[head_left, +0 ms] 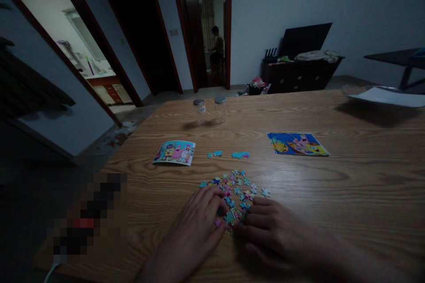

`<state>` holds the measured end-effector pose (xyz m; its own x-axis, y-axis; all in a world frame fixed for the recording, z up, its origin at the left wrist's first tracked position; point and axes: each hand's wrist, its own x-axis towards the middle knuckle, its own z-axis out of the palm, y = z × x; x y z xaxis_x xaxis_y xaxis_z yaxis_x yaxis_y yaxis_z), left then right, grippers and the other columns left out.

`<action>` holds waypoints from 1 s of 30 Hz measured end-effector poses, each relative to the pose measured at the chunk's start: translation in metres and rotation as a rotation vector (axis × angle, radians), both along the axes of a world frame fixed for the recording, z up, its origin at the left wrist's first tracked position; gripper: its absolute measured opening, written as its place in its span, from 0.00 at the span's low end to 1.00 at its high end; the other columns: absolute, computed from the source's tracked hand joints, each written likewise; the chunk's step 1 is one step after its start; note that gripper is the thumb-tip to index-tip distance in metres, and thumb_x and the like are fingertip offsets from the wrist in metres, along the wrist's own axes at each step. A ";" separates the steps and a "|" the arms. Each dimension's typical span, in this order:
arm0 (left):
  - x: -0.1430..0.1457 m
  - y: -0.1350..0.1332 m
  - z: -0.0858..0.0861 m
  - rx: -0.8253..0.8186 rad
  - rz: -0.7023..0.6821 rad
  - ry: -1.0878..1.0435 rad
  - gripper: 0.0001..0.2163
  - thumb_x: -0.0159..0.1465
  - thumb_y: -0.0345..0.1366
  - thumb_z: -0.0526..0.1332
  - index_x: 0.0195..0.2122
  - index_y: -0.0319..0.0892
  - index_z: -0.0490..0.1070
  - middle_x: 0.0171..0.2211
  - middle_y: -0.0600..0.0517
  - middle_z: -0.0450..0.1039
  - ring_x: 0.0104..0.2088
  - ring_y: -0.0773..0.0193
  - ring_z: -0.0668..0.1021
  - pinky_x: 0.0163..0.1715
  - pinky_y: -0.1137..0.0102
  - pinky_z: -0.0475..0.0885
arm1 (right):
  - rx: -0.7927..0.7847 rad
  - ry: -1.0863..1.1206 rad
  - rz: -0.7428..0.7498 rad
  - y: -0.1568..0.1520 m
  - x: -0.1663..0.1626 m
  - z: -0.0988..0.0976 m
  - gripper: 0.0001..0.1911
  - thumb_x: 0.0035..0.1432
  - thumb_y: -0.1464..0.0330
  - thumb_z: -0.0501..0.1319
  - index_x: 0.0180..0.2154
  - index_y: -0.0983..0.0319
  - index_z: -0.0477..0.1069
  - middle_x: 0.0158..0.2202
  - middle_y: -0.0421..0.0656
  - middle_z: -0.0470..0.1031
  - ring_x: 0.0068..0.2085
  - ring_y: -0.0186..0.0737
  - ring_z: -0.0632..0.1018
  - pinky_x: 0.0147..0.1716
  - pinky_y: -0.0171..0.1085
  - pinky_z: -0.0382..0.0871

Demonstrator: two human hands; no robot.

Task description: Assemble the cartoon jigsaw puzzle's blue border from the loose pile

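Observation:
A loose heap of small jigsaw puzzle pieces (237, 190) in blue, pink and yellow lies on the wooden table between my hands. My left hand (202, 216) rests at the heap's left edge, thumb and fingers apart. From the right, my right hand (272, 227) touches the near side of the pieces, its fingers slightly bent and spread. Nothing visible is held in either hand, though the fingertips partly cover some pieces. Beyond the heap lie a short joined strip (241, 155) and a smaller blue cluster (215, 154). A cartoon picture card (175, 152) is at the left.
A blue cartoon picture packet (299, 144) lies at the right of the table (365, 185). Two lidded clear jars, one labelled (199, 112) and one plain (220, 110), stand at the back. A pixelated dark object (89, 216) is at the left edge. A person (217, 46) sits beyond the doorway.

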<state>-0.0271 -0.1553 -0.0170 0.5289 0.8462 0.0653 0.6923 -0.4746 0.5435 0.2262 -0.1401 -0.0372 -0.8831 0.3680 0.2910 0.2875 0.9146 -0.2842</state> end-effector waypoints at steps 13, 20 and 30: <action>0.007 0.011 0.001 -0.012 0.047 -0.102 0.08 0.63 0.26 0.68 0.39 0.46 0.72 0.41 0.54 0.76 0.48 0.57 0.76 0.54 0.60 0.67 | 0.022 0.021 -0.031 0.000 0.000 -0.001 0.09 0.70 0.69 0.57 0.47 0.61 0.74 0.36 0.43 0.80 0.34 0.41 0.74 0.37 0.43 0.62; 0.012 0.032 0.015 -0.264 0.200 -0.331 0.02 0.65 0.32 0.68 0.37 0.44 0.76 0.36 0.54 0.79 0.37 0.62 0.78 0.38 0.68 0.70 | 0.033 0.155 -0.118 0.007 0.004 0.006 0.18 0.68 0.75 0.54 0.58 0.62 0.69 0.39 0.48 0.79 0.38 0.45 0.77 0.39 0.44 0.70; 0.030 0.085 -0.002 -0.359 0.120 -0.600 0.06 0.65 0.36 0.67 0.36 0.40 0.73 0.35 0.50 0.76 0.35 0.63 0.77 0.36 0.70 0.71 | -0.039 0.229 -0.331 0.023 0.011 -0.002 0.39 0.60 0.80 0.53 0.70 0.55 0.57 0.64 0.53 0.66 0.62 0.51 0.71 0.57 0.51 0.75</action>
<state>0.0034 -0.0702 -0.0191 0.3911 0.9201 0.0224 0.2602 -0.1339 0.9562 0.2373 -0.1167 -0.0395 -0.6293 0.6362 0.4464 0.4898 0.7706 -0.4077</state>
